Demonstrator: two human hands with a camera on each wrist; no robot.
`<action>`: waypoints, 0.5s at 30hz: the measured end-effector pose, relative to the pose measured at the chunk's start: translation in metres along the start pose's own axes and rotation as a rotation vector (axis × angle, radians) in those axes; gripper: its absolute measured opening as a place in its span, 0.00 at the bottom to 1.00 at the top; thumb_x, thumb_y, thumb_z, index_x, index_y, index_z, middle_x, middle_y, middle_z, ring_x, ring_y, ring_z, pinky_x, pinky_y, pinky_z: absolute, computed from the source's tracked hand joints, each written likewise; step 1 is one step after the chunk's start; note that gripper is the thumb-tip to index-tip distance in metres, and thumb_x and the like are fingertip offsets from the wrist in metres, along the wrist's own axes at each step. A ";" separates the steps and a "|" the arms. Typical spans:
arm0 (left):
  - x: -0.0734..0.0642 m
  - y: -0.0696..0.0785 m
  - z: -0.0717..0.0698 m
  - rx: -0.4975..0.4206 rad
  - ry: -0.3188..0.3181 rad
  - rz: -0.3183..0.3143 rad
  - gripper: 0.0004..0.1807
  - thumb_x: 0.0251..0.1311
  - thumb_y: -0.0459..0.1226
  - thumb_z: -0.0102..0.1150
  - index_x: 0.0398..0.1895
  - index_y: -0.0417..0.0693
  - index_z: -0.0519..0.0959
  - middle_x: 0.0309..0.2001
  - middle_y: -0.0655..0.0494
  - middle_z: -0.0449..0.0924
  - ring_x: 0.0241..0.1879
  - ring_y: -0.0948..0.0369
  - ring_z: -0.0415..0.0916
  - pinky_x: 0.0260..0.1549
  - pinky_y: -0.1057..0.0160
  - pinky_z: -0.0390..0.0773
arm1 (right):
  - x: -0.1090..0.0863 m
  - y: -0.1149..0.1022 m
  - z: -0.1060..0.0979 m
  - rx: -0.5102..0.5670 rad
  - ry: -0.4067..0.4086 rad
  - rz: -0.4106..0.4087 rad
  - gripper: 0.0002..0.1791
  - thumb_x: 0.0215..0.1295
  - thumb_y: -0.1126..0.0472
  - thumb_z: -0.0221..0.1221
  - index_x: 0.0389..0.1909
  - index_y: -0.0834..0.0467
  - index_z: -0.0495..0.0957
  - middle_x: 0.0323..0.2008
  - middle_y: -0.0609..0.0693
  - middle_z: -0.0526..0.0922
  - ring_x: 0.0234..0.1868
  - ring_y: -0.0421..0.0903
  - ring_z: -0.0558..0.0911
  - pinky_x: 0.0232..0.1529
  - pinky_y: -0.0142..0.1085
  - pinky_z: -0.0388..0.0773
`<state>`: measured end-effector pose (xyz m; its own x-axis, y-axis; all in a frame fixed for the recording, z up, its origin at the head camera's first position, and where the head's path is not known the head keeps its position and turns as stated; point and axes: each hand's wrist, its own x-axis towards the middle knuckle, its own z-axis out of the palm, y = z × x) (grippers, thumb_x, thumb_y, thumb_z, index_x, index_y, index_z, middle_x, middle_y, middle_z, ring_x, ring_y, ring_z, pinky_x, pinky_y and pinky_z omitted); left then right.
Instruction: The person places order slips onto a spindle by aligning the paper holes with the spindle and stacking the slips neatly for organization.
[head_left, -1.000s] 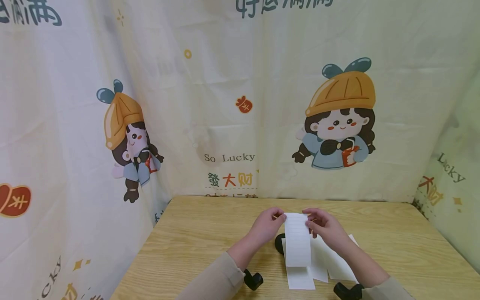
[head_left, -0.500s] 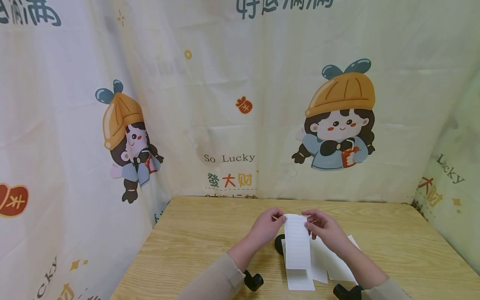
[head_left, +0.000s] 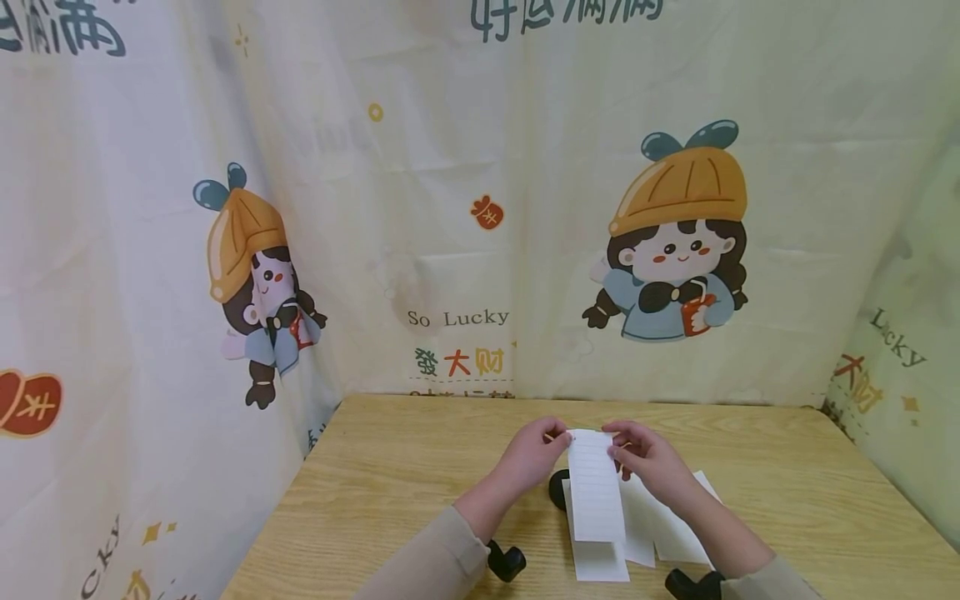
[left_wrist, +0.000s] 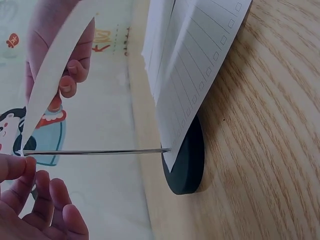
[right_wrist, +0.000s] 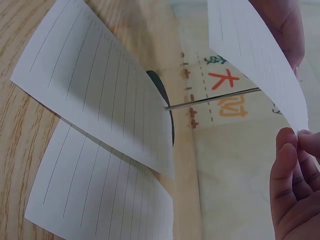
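Note:
A lined paper sheet is stretched between my two hands at the top of a receipt spike. My left hand pinches its upper left corner, and my right hand pinches the right edge. The thin metal rod of the spike rises from a round black base, and its tip meets the held sheet close to my left fingertips. Lower down, another lined sheet is pierced by the rod and rests over the base.
More loose white sheets lie on the wooden table to the right of the spike, partly under my right forearm. A printed curtain hangs behind the table. Black wrist mounts stick out beside the sleeves.
The held sheet's lower edge has dropped slightly in the head view. Both hands keep nearly the same place and the same pinch.

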<state>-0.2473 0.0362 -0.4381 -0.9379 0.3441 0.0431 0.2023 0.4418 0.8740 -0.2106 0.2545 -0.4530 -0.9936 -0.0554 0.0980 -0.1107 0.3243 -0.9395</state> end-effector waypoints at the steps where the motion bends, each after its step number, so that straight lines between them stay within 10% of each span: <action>1: 0.000 -0.001 0.000 0.007 -0.004 -0.002 0.08 0.69 0.49 0.58 0.37 0.59 0.79 0.34 0.64 0.77 0.33 0.61 0.72 0.28 0.60 0.73 | 0.000 0.000 0.000 -0.004 0.002 0.001 0.20 0.69 0.66 0.59 0.60 0.62 0.73 0.39 0.58 0.77 0.31 0.51 0.79 0.33 0.39 0.81; 15: 0.001 -0.013 0.004 0.031 -0.015 -0.016 0.08 0.68 0.51 0.58 0.39 0.60 0.79 0.35 0.66 0.77 0.36 0.62 0.72 0.32 0.60 0.74 | -0.002 0.006 0.001 -0.011 -0.056 -0.009 0.22 0.68 0.66 0.61 0.60 0.66 0.71 0.37 0.57 0.76 0.31 0.51 0.79 0.31 0.39 0.80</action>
<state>-0.2499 0.0340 -0.4516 -0.9367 0.3494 0.0219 0.1964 0.4727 0.8590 -0.2097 0.2558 -0.4588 -0.9899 -0.1111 0.0877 -0.1204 0.3343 -0.9347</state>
